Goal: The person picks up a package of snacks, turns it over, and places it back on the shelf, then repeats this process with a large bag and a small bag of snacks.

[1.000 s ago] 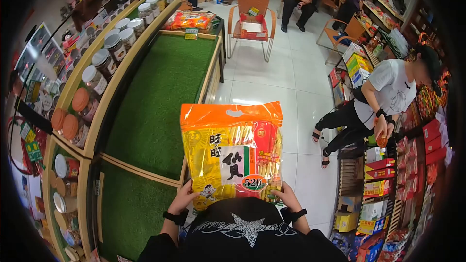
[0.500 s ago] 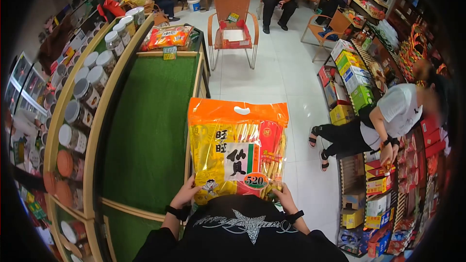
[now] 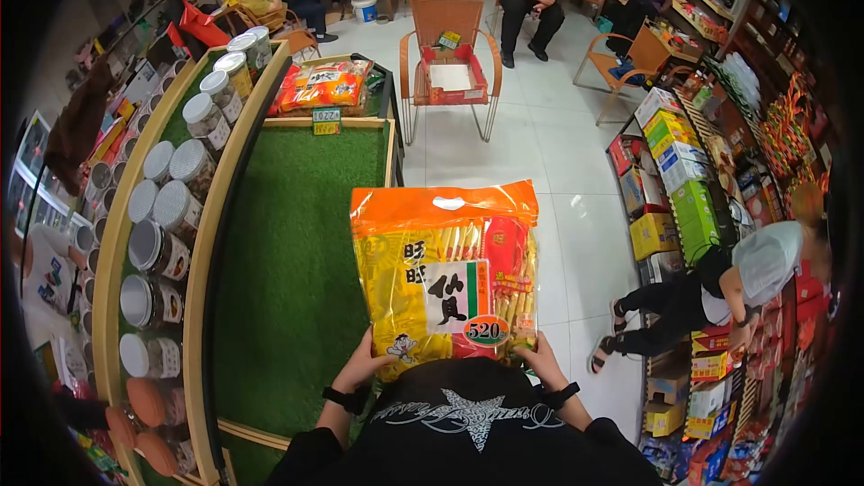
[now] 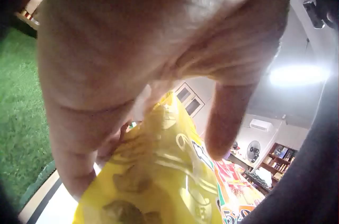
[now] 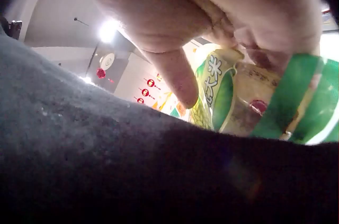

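Observation:
A large snack bag [image 3: 441, 297] with an orange top strip, yellow and red print and "520" on its front stands upright before the person's chest. At its lower left corner the left hand [image 3: 367, 362] grips it. The left wrist view has the thumb [image 4: 222, 123] on the printed front of the bag [image 4: 159, 171] and the fingers behind. The right hand [image 3: 543, 362] grips the lower right corner. Beside the green and clear back of the bag [image 5: 228, 92], the right wrist view shows that hand's thumb [image 5: 177, 76] and bent fingers.
On the left, a green-topped display stand [image 3: 306, 216] runs beside a rack of lidded jars [image 3: 157, 297]. Orange bags [image 3: 319, 85] lie at its far end. Ahead stands a chair [image 3: 448, 45] holding a red box. Another person [image 3: 765, 261] leans toward the stocked shelves [image 3: 693, 207] on the right.
The head view has shifted, and the bag sits slightly further right in it, held by both hands throughout. The person at the right has lowered their arms and leaned closer to the shelves.

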A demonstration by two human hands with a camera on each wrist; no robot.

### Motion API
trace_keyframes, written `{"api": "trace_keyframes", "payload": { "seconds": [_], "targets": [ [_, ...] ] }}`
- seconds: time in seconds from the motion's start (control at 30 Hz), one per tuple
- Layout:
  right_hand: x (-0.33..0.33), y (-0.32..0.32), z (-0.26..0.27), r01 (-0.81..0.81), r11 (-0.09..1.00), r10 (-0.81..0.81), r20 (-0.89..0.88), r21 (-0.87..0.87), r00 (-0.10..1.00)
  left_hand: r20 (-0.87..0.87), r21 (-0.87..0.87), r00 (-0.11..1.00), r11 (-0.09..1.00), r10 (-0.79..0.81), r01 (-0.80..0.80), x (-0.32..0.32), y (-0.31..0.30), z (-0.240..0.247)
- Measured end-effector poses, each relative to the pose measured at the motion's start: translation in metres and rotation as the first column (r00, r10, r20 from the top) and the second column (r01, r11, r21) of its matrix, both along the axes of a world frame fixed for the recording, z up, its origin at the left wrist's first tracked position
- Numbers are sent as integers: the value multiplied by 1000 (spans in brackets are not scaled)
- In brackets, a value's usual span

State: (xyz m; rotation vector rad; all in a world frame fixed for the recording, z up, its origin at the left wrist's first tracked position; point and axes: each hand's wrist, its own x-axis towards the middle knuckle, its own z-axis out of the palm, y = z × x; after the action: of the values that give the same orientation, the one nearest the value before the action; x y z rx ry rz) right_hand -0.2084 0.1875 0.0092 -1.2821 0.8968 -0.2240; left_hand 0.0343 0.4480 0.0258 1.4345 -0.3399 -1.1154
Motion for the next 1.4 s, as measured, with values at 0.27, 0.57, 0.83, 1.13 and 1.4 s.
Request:
{"api": "trace_keyframes", "payload": {
  "seconds": [0.27, 0.57, 0.83, 1.13, 1.4],
  "targets": [
    [60, -65, -14, -177, 980, 167, -99, -92, 981, 19, -13, 992, 992, 126, -126, 26, -40, -21],
    [146, -202, 7, -313, 884, 287, -125, -348, 950, 236, -64, 933, 962, 273, -265, 81, -158, -29],
    [192, -299, 33, -234, 912, 259, 32, -336, 965, 305, -82, 915, 964, 265, -252, 131, -263, 9],
    [219, -339, 19, -165, 927, 218, 125, -337, 968, 348, -37, 909, 972, 229, -230, 172, -303, -1],
    [298, -365, 10, -181, 937, 216, 89, -299, 972, 320, -78, 916, 970, 242, -230, 248, -329, -12]
  ]
}}
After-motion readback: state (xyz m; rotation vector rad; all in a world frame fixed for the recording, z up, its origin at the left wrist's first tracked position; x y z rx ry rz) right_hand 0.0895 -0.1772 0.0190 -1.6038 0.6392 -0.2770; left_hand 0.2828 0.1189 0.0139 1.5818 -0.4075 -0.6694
